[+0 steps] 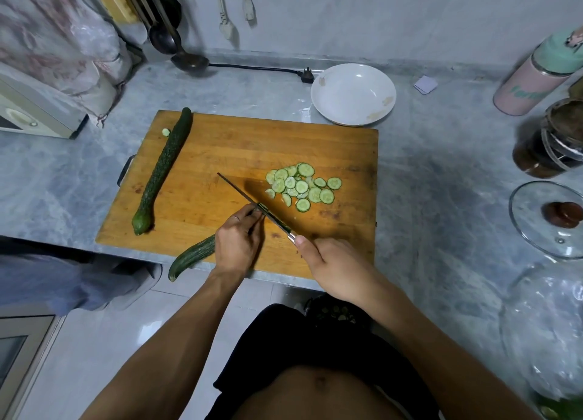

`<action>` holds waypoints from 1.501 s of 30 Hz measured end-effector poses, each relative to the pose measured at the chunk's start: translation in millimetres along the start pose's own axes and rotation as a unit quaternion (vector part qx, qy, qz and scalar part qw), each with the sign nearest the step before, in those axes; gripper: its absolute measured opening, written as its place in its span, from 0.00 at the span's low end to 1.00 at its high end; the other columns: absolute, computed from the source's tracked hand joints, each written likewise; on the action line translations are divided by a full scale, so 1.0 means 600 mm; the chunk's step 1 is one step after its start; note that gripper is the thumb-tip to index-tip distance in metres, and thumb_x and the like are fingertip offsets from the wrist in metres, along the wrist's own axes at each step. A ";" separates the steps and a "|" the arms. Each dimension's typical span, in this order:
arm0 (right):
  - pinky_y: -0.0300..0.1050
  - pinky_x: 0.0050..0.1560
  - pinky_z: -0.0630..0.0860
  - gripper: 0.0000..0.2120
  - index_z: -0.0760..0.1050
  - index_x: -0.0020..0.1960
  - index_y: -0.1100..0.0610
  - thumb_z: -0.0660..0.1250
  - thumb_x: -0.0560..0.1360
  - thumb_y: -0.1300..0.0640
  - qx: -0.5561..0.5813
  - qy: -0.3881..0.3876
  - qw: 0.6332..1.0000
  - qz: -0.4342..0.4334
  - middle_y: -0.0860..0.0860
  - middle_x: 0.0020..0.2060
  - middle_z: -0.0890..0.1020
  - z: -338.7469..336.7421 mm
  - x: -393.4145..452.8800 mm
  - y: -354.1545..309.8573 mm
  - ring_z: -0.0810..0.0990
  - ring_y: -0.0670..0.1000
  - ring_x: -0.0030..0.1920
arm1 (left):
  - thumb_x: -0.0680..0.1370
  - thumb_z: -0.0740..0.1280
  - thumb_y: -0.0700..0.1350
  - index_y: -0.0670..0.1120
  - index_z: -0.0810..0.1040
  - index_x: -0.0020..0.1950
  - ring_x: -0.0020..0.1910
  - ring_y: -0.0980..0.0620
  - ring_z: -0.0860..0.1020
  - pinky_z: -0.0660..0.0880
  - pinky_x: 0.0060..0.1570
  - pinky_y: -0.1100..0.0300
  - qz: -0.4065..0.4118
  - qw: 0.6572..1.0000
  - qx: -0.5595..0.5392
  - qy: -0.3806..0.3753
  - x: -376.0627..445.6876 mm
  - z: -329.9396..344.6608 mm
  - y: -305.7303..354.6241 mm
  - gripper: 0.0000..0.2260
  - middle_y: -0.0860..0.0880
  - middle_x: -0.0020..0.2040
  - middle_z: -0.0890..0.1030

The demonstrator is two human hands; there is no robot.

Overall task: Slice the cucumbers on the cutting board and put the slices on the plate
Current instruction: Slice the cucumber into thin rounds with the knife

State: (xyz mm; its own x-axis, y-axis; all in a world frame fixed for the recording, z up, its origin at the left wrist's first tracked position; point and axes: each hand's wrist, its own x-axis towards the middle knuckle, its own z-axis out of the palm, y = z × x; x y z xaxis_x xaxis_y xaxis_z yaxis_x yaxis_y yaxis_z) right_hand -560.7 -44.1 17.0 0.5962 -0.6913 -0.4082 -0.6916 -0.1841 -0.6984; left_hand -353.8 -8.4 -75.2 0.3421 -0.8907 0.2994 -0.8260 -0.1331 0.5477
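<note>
A wooden cutting board lies on the grey marble counter. My left hand grips a partly cut cucumber whose tail juts past the board's front edge. My right hand holds a knife by the handle, its blade set against the cucumber's cut end beside my left fingertips. A pile of several cucumber slices lies right of the blade. A whole cucumber rests along the board's left side, with a small end piece next to it. The white plate stands behind the board's far right corner, holding no slices.
A black power cord with plug lies behind the board. A ladle hangs at the back left beside an appliance. A pink flask, a dark jar and a glass lid stand on the right.
</note>
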 end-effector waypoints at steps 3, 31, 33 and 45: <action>0.48 0.33 0.66 0.29 0.68 0.35 0.57 0.46 0.82 0.37 -0.002 -0.007 1.000 0.011 0.53 0.34 0.73 0.007 0.009 -0.005 0.72 0.50 0.34 | 0.74 0.67 0.40 0.38 0.86 0.48 0.42 0.42 0.84 0.80 0.39 0.54 0.003 1.000 0.012 0.001 0.001 0.001 -0.001 0.09 0.43 0.55 0.84; 0.47 0.36 0.74 0.20 0.73 0.49 0.55 0.59 0.80 0.38 -0.254 0.040 0.963 -0.078 0.49 0.38 0.78 -0.082 0.043 0.028 0.77 0.50 0.36 | 0.76 0.64 0.54 0.47 0.78 0.47 0.50 0.49 0.75 0.73 0.51 0.51 0.166 0.978 0.006 -0.123 0.092 -0.094 0.059 0.11 0.50 0.48 0.77; 0.45 0.34 0.71 0.20 0.73 0.51 0.56 0.59 0.80 0.38 -0.270 0.043 0.958 -0.085 0.47 0.37 0.75 -0.082 0.040 0.026 0.75 0.50 0.36 | 0.76 0.60 0.59 0.49 0.78 0.54 0.55 0.48 0.75 0.74 0.54 0.50 0.159 0.964 0.035 -0.211 0.108 -0.093 0.058 0.17 0.50 0.53 0.77; 0.46 0.40 0.75 0.22 0.77 0.55 0.58 0.60 0.80 0.39 -0.292 0.064 0.949 -0.097 0.54 0.47 0.82 -0.088 0.038 0.012 0.81 0.55 0.45 | 0.76 0.68 0.39 0.52 0.85 0.51 0.53 0.58 0.78 0.72 0.57 0.62 0.082 0.946 -0.058 -0.307 0.158 -0.085 0.094 0.10 0.58 0.50 0.81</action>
State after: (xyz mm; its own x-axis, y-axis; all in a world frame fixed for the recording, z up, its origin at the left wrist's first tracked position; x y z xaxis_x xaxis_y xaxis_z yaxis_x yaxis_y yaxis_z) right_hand -573.7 -98.1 34.1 0.7068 -0.6774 -0.2039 -0.7043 -0.6470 -0.2922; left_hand -345.0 -78.3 23.7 -0.1412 -0.9846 -0.1030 -0.7786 0.0462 0.6258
